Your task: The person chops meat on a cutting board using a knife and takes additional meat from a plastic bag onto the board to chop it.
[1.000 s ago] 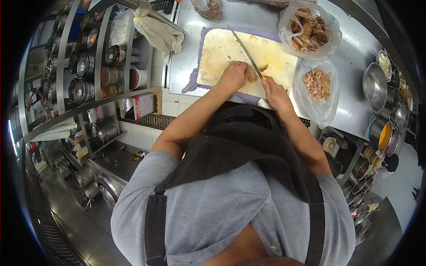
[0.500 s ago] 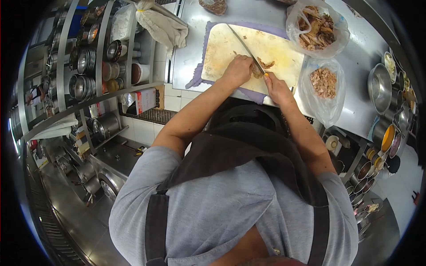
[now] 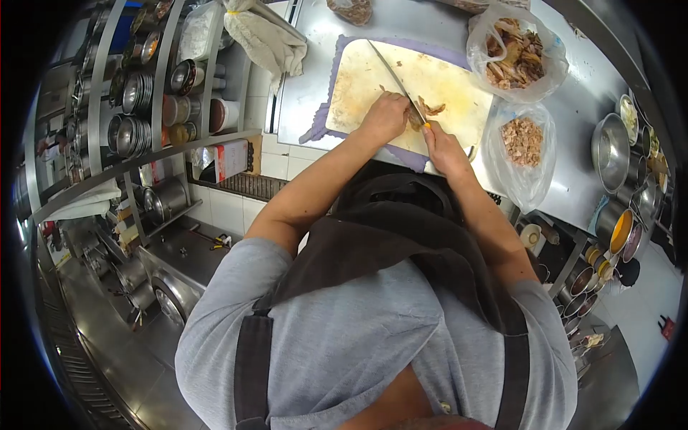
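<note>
My right hand (image 3: 446, 148) is closed on the yellow handle of a long knife (image 3: 393, 74), whose blade slants up and left over the pale cutting board (image 3: 351, 79). Close to the blade's left side, my left hand (image 3: 388, 115) has its fingers bent over a piece of meat (image 3: 415, 120), mostly hidden beneath them. Sliced meat (image 3: 432, 108) lies just right of the blade. Beneath the board is a purple cloth (image 3: 320, 122). To the right, one plastic bag holds chopped meat (image 3: 522, 142); another above it holds larger browned pieces (image 3: 514, 59).
The steel table (image 3: 301, 97) carries another bag of meat (image 3: 350, 10) at its back. A towel (image 3: 264, 36) hangs at the left beside shelves of bowls (image 3: 132, 136). A metal bowl (image 3: 610, 152) and pots stand at the right.
More sliced meat lies right of the blade than a second ago. The board and bags have shifted slightly right in view. Both hands keep nearly the same place by the knife.
</note>
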Action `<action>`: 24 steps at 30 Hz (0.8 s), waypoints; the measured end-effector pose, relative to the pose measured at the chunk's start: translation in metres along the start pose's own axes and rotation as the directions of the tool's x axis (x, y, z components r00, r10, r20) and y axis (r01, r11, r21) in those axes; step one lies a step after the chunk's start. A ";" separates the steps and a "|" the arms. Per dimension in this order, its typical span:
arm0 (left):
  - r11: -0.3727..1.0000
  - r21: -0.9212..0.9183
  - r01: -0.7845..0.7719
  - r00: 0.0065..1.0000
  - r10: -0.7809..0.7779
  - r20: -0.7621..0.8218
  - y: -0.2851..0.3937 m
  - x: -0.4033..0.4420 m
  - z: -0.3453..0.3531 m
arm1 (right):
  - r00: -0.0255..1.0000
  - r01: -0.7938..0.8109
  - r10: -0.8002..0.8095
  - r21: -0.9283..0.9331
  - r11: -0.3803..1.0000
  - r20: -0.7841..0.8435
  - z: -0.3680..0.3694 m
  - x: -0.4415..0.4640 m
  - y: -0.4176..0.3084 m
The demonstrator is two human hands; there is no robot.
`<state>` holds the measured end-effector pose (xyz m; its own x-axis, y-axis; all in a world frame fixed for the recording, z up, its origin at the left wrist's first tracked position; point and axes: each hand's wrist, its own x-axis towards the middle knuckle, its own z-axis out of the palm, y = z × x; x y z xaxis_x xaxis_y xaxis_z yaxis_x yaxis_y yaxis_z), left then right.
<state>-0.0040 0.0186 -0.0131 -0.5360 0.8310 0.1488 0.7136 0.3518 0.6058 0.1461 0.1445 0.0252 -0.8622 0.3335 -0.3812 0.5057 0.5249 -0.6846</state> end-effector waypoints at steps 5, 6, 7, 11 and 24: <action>1.000 -0.017 -0.017 1.000 0.017 -0.013 0.000 -0.004 0.001 | 0.999 0.012 -0.011 0.008 1.000 -0.037 -0.005 -0.006 -0.003; 1.000 -0.012 -0.003 1.000 0.003 -0.013 0.001 -0.003 -0.001 | 0.999 0.019 -0.018 0.029 0.999 -0.038 -0.007 -0.008 -0.003; 1.000 -0.009 0.016 1.000 -0.016 -0.011 0.003 -0.005 -0.002 | 0.999 0.023 -0.022 0.051 0.998 -0.033 -0.009 -0.012 -0.003; 0.999 -0.017 0.032 0.999 -0.032 0.008 0.003 -0.004 -0.001 | 1.000 0.004 -0.005 0.029 1.000 0.026 -0.012 -0.021 -0.002; 1.000 0.019 -0.025 0.999 0.025 -0.024 0.005 -0.003 -0.004 | 0.995 0.079 -0.076 0.040 0.996 -0.062 -0.003 -0.007 -0.002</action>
<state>-0.0008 0.0162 -0.0069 -0.5287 0.8289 0.1826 0.7351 0.3395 0.5869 0.1512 0.1432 0.0313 -0.8950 0.3404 -0.2884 0.4345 0.5180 -0.7368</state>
